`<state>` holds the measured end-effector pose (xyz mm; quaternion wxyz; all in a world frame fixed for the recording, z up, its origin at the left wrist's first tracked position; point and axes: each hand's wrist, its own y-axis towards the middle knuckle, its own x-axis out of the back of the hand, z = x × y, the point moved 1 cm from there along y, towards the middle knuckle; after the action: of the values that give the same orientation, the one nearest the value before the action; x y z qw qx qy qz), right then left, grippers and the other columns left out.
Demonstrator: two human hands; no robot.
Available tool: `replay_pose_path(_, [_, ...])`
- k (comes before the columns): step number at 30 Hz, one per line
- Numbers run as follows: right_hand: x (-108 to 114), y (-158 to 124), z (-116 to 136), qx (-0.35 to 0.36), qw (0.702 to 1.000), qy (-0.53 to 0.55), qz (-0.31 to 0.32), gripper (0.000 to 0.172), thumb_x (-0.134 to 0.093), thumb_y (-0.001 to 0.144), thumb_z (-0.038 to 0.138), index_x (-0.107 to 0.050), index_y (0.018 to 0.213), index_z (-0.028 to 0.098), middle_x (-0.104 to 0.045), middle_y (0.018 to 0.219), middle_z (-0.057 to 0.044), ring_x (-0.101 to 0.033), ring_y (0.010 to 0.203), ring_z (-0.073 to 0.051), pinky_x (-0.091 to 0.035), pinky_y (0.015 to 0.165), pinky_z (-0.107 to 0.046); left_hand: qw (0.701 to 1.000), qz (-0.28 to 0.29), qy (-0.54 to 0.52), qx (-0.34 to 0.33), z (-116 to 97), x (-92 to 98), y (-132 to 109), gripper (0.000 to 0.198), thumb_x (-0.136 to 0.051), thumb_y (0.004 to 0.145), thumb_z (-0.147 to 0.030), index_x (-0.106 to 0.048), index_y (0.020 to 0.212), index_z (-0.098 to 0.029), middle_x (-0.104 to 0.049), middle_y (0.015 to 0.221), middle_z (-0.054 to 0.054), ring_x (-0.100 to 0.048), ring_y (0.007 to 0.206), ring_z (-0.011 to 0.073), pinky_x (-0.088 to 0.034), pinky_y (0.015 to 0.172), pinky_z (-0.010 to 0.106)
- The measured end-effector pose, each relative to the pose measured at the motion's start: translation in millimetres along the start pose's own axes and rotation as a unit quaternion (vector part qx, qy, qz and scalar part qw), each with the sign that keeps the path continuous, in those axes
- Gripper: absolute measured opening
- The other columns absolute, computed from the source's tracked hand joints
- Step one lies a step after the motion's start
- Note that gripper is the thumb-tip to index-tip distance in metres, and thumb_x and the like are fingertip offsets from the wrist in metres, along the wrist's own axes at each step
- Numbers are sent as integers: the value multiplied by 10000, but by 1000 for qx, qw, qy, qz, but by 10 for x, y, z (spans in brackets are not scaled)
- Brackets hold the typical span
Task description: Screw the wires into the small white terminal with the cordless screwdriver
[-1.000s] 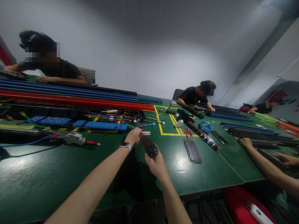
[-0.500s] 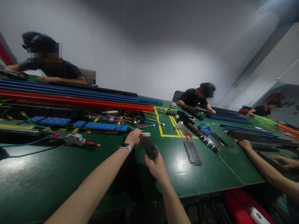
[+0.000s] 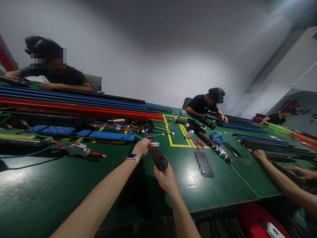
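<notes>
- Right hand (image 3: 165, 178) fingers wrapped tight round the grip of a black powered screwdriver (image 3: 158, 158); tool held off the counter (image 3: 61, 191), nose aimed forward toward the left hand.
- Left hand (image 3: 141, 147) fingers pinched together on a small white part (image 3: 155, 144) right at the tool's tip; the fingers hide most of the part, so what it is stays unclear. Smartwatch (image 3: 132, 157) on that wrist.
- Part sits near the middle of the counter, just in front of the yellow tape box (image 3: 173, 132), close behind it a blue socket strip (image 3: 111, 135).
- Step in hand, as a judgement: driving or seating a screw in the white part, one hand steadying it while the other lines the bit up. Bit contact too small to confirm.
- Next move would call for keeping the bit square to the screw head, a firm pinch on the part so it doesn't spin, and light forward pressure.
- Around: white breaker (image 3: 79, 149) with red lead to the left, loose coloured wires (image 3: 138, 127), long red rail (image 3: 86, 109) and blue rails (image 3: 74, 97) further back.
- Co-worker's arm (image 3: 277, 178) reaches in at the right edge; other people sit at the far side.
</notes>
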<state>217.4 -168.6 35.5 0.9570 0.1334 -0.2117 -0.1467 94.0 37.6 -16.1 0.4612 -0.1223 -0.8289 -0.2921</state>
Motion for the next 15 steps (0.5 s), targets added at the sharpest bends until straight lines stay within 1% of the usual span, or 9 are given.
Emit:
replay_pose_path(3, [-2,-4,-12,-2,1000,-10,1,309,-618,842,283,-658,1145,239,-726,991,-45,-683,887,-235,-550,777,-330,1000,-4,3,-7,30,-36,10,199,-498,932,-203,-618,1091,-189,-649,1072,99,-603,1046,222,-462,960,341])
replay_pose_path(5, [0,-6,-18,2,1000,-14,1,301,-611,849,287,-661,1141,238,-723,977,-44,-679,878,-235,-549,769,-329,1000,-5,4,-11,35,-42,10,196,-495,936,-213,-617,1088,-192,-650,1067,99,-604,1039,224,-463,956,344])
replay_pose_path(10, [10,1,-7,14,1000,-18,8,342,-602,865,272,-630,1205,244,-718,1022,-40,-672,883,-225,-542,800,-331,1000,-7,1,-13,29,-27,2,200,-496,931,-201,-609,1095,-194,-648,1072,95,-605,1053,219,-463,956,333])
replay_pose_path(15, [6,3,-6,19,1000,1,9,395,-611,857,249,-607,1251,236,-719,1044,-41,-669,894,-218,-538,811,-321,1000,8,4,-6,23,-20,9,183,-506,914,-180,-607,1066,-192,-648,1094,96,-604,1054,217,-463,961,336])
